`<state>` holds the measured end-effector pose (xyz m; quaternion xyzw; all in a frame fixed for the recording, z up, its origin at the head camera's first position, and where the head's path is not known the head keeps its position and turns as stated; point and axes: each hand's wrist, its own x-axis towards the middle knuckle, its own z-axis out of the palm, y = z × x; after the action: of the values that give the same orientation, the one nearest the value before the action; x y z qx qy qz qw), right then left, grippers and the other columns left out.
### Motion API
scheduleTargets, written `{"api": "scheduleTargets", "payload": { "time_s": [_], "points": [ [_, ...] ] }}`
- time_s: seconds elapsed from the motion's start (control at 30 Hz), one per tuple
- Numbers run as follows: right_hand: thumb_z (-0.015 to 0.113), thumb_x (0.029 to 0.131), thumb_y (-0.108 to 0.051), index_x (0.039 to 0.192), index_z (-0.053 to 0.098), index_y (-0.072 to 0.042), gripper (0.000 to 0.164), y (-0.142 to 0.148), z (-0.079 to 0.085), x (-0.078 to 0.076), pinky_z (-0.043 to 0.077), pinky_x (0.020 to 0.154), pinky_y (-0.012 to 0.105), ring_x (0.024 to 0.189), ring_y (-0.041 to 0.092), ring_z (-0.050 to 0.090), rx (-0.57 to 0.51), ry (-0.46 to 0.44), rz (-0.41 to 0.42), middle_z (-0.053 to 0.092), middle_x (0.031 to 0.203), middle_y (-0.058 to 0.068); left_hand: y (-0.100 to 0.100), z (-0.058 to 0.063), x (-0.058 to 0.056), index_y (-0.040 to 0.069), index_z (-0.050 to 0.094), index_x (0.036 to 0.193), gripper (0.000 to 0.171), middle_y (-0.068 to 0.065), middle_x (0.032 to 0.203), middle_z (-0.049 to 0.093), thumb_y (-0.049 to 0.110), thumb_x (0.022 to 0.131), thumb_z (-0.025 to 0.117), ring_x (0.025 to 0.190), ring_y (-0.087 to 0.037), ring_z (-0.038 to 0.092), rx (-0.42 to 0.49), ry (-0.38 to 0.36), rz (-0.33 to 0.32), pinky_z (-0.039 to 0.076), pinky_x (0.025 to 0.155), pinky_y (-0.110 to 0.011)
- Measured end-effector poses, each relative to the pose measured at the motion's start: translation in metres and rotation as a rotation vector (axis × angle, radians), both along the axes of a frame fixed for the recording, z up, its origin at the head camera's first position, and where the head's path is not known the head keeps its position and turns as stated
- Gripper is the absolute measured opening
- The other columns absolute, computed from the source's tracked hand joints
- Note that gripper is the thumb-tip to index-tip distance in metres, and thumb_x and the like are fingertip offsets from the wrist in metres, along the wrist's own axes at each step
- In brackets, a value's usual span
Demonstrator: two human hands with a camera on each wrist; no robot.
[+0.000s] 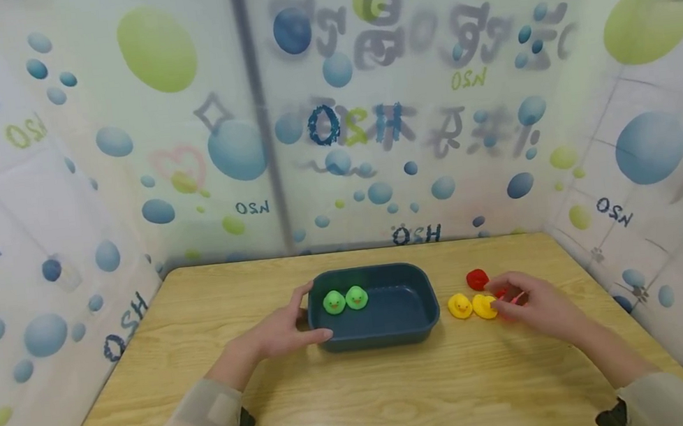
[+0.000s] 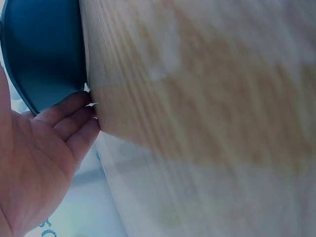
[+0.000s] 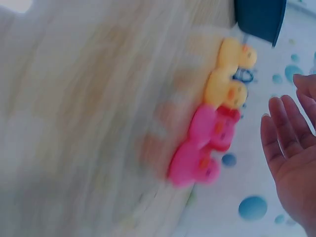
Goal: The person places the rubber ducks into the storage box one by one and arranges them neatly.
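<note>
A dark blue rectangular basin (image 1: 387,340) sits on the table with two green rubber ducks (image 1: 335,302) side by side in its left half. My left hand (image 1: 275,331) spans the basin's left end, thumb across the near corner of the rim and index finger at the far corner. In the left wrist view its other fingers (image 2: 74,116) lie straight along the outer wall. To the basin's right, my right hand (image 1: 535,303) hovers with loosely bent fingers and holds nothing. Near it are two yellow ducks (image 3: 228,91), two pink ducks (image 3: 205,126) and something red (image 1: 477,280). Its fingers partly hide the pink ducks in the head view.
The wooden table (image 1: 413,401) backs onto a white patterned curtain (image 1: 347,205), with similar curtains at both sides. The toy ducks stand close together between the basin and the right hand.
</note>
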<state>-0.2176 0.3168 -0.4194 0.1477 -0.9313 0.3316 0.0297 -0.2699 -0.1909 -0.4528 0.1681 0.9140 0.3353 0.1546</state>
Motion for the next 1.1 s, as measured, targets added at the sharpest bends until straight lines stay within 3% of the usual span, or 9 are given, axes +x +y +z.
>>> {"api": "scheduleTargets", "payload": {
  "time_s": [0.27, 0.43, 0.57, 0.87, 1.1],
  "points": [
    [0.08, 0.102, -0.022, 0.132, 0.073, -0.005, 0.034, 0.042, -0.006, 0.01, 0.057, 0.077, 0.02, 0.096, 0.012, 0.065, 0.087, -0.022, -0.089, 0.074, 0.129, 0.016, 0.0, 0.0, -0.001, 0.028, 0.007, 0.176, 0.116, -0.024, 0.162, 0.057, 0.071, 0.093, 0.076, 0.153, -0.043, 0.052, -0.002, 0.004, 0.003, 0.038, 0.127, -0.066],
    [0.078, 0.102, -0.015, 0.131, 0.073, -0.003, 0.032, 0.064, -0.013, 0.01, 0.057, 0.075, 0.021, 0.098, 0.019, 0.066, 0.106, -0.076, -0.092, 0.07, 0.132, 0.02, -0.001, -0.002, -0.002, 0.029, 0.008, 0.176, 0.116, -0.023, 0.162, 0.057, 0.071, 0.093, 0.076, 0.153, -0.044, 0.052, -0.006, 0.006, 0.002, 0.039, 0.127, -0.066],
    [0.078, 0.101, -0.011, 0.129, 0.072, -0.002, 0.03, 0.076, -0.021, 0.008, 0.056, 0.073, 0.023, 0.093, 0.016, 0.063, 0.105, -0.081, -0.079, 0.07, 0.131, 0.019, -0.001, -0.004, -0.003, 0.029, 0.008, 0.176, 0.117, -0.024, 0.162, 0.056, 0.072, 0.092, 0.077, 0.154, -0.044, 0.051, -0.001, 0.003, 0.002, 0.038, 0.127, -0.066],
    [0.077, 0.1, -0.012, 0.132, 0.067, 0.001, 0.036, 0.084, -0.023, 0.003, 0.059, 0.077, 0.023, 0.105, 0.025, 0.068, 0.084, -0.232, -0.082, 0.07, 0.129, 0.019, 0.0, -0.002, -0.001, 0.03, 0.009, 0.176, 0.117, -0.023, 0.163, 0.056, 0.072, 0.092, 0.077, 0.154, -0.044, 0.051, -0.002, 0.003, 0.011, 0.038, 0.128, -0.066],
    [0.08, 0.099, -0.013, 0.127, 0.067, -0.002, 0.033, 0.082, -0.026, 0.003, 0.059, 0.075, 0.022, 0.102, 0.024, 0.069, 0.095, -0.232, -0.112, 0.073, 0.125, 0.016, 0.0, 0.0, 0.0, 0.029, 0.009, 0.176, 0.117, -0.024, 0.163, 0.056, 0.072, 0.092, 0.077, 0.154, -0.044, 0.05, 0.001, 0.002, 0.013, 0.037, 0.128, -0.066]
  ]
}}
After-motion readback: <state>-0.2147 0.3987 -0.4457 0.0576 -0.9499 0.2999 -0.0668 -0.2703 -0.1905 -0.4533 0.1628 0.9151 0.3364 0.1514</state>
